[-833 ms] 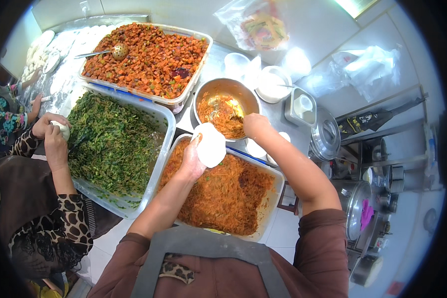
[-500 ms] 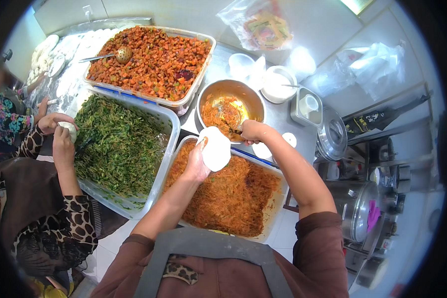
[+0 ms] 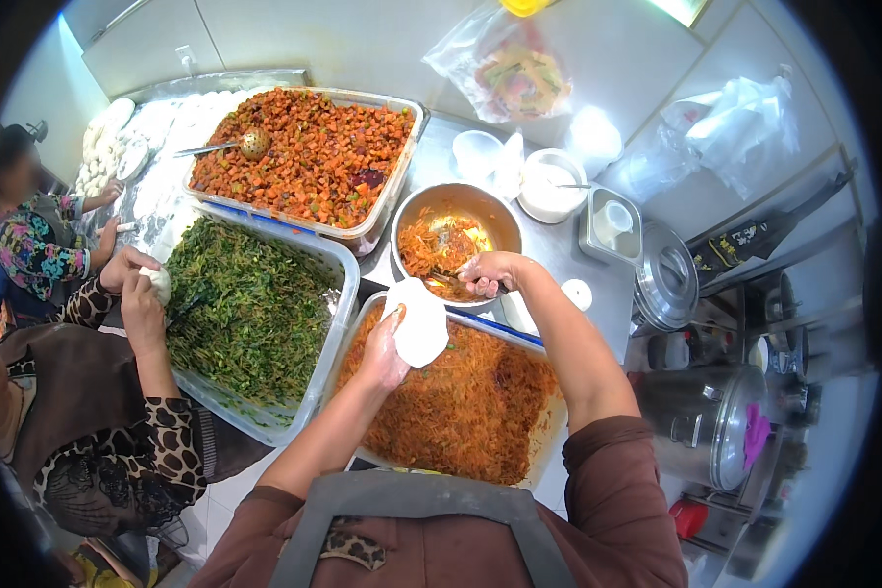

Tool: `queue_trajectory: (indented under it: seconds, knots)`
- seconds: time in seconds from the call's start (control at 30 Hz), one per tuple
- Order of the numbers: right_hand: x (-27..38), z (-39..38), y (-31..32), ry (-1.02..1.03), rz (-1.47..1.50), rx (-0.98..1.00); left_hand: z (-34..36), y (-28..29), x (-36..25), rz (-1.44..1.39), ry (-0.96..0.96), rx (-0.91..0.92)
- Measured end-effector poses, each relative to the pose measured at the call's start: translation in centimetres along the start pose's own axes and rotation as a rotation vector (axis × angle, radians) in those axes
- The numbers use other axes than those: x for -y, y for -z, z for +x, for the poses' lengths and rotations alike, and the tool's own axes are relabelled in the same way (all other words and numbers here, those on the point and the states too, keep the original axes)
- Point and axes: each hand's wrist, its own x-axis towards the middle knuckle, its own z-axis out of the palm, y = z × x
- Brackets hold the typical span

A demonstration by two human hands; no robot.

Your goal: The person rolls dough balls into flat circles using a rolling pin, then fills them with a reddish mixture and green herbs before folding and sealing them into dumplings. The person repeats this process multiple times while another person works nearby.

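A round, flat white dough wrapper (image 3: 421, 325) lies across my left hand (image 3: 386, 355), whose fingers curl round its edge from below. Orange filling smears a finger there. My right hand (image 3: 490, 273) is closed round a utensil's dark handle (image 3: 503, 289), reaching into a steel pot (image 3: 508, 230) that holds shredded orange filling (image 3: 431, 245). The utensil's working end is buried in filling, so its kind is not clear. Under both forearms sits a clear tub (image 3: 556, 431) of the same shredded orange filling (image 3: 451, 407).
Left of me, a tub (image 3: 348, 284) holds chopped greens; behind it, another (image 3: 416, 122) holds diced orange filling and a perforated ladle (image 3: 253, 145). Two co-workers stand left, one pinching a bun (image 3: 157, 284). White containers (image 3: 552, 186) and a steel lid (image 3: 666, 274) stand right.
My view has shifted, with the table sitting lower in the picture. The right hand has turned over the pot, showing more of its fingers. The wrapper stays in my left hand.
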Motion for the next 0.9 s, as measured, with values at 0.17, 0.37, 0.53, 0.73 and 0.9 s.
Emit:
queue_trajectory:
  seconds: [0.17,0.37,0.53,0.73,0.9]
  knots:
    - [0.0,-1.0,-0.1,0.073,0.027,0.001,0.4,0.4,-0.6,-0.067,-0.031,-0.057]
    - [-0.4,-2.8,0.2,0.144,0.068,-0.037,1.8,-0.8,-1.1,-0.162,-0.089,-0.02]
    - [-0.5,-7.2,0.5,0.209,0.036,-0.083,5.2,-3.8,-1.0,-0.182,-0.127,-0.043]
    - [-0.4,-11.7,-1.4,0.306,-0.232,-0.408,10.8,-6.9,-0.7,-0.286,-0.091,0.186]
    - [-3.8,-10.3,-6.6,0.487,-0.937,-1.092,9.8,-10.9,-1.1,-0.313,0.002,0.112]
